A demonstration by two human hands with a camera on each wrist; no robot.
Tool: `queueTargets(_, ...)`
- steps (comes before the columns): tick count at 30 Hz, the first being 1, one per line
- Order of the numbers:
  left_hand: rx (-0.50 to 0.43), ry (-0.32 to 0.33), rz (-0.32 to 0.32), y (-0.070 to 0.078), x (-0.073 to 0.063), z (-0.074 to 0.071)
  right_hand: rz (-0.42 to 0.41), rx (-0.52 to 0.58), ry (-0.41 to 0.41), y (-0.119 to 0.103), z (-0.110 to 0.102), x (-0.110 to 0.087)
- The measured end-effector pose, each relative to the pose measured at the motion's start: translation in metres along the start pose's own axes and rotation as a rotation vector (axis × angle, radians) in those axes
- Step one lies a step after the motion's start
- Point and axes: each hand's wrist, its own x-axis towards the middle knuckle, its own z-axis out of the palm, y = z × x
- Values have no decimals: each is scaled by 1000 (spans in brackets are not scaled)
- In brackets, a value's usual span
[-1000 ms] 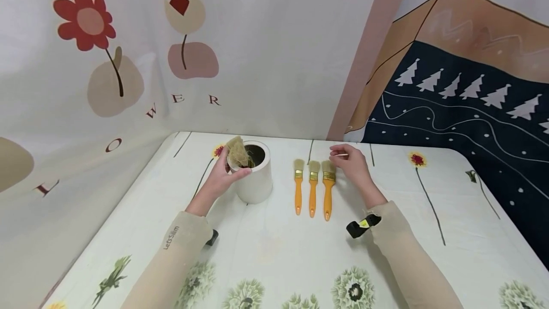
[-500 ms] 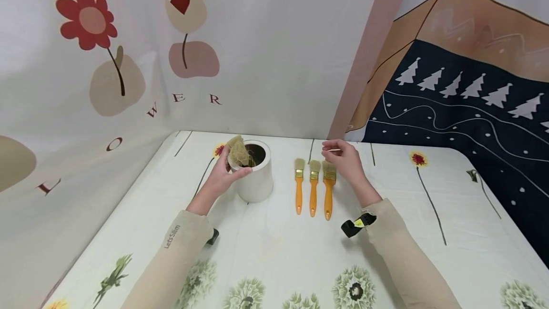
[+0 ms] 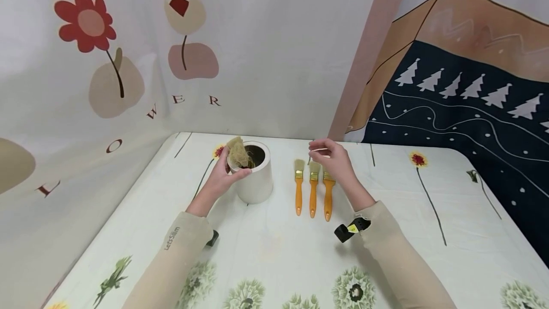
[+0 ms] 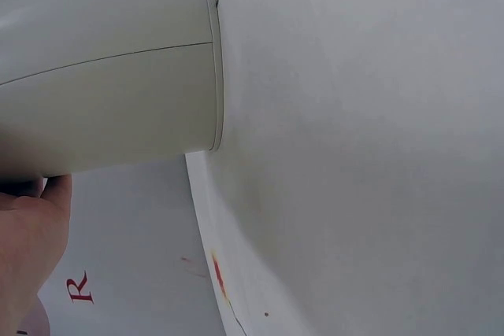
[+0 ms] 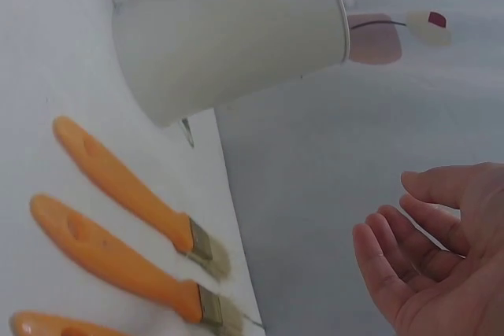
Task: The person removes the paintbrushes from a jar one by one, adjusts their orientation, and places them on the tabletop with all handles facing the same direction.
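Note:
A white cylindrical container [image 3: 257, 186] stands on the table, its dark opening facing up. My left hand [image 3: 220, 174] grips its left side near the top, the thumb lying along the front rim. A tan, bristly clump [image 3: 238, 152] pokes out at the rim beside that hand, with loose strands inside the opening. What lies below the clump is hidden. My right hand [image 3: 332, 160] hovers over the bristle ends of the brushes, its fingers loosely curled and holding nothing. Beneath it, the rightmost paintbrush [image 3: 328, 199] has its bristles partly covered.
Two more orange-handled paintbrushes, the left one [image 3: 298, 194] and the middle one [image 3: 313, 198], lie parallel, right of the container. A white flower-printed cloth [image 3: 274, 261] covers the table. Behind it hangs a printed curtain [image 3: 274, 61], and a dark tree-patterned cloth [image 3: 463, 123] hangs right.
My right hand has moved left, from beside the rightmost paintbrush to above its bristles. My left hand, the container and the paintbrushes have stayed in place.

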Motion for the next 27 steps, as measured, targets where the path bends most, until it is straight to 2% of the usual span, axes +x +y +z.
queueTargets(6,1,1,6,0,-1,1,-59,-3,-29,-10,13,-2)
queueTargets(14,1,-2,-3,1,-1,0,-152,66,-78,-25,31,-3)
queueTargets(19,0,1,-2,0,0,0,-182,115,-126,-36,45,-1)
queueTargets(27,-13,2,14,-2,2,1,-275,164,-225,-48,66,2)
